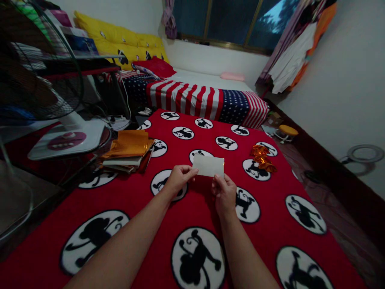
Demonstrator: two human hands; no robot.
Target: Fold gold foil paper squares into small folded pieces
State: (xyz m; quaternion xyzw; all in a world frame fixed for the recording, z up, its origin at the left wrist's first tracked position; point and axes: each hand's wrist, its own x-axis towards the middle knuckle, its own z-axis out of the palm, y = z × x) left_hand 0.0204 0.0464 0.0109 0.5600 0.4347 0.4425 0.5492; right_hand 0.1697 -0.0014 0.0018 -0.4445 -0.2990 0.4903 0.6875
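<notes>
A small pale rectangle of paper (208, 165) is held up over the red blanket, with a thin shiny gold edge along its right side. My left hand (181, 177) pinches its lower left corner between thumb and fingers. At the lower right corner, my right hand (224, 192) grips it the same way. Crumpled orange-gold foil (262, 157) lies on the blanket to the right. To the left sits a stack of gold and pale paper sheets (129, 149), unevenly piled.
The red blanket (198, 210) has black monkey figures in white circles. A standing fan (67, 134) is at the left beside a cluttered desk. Behind is a bed with a flag-patterned cover (192, 98). A yellow stool (288, 130) stands on the floor at right.
</notes>
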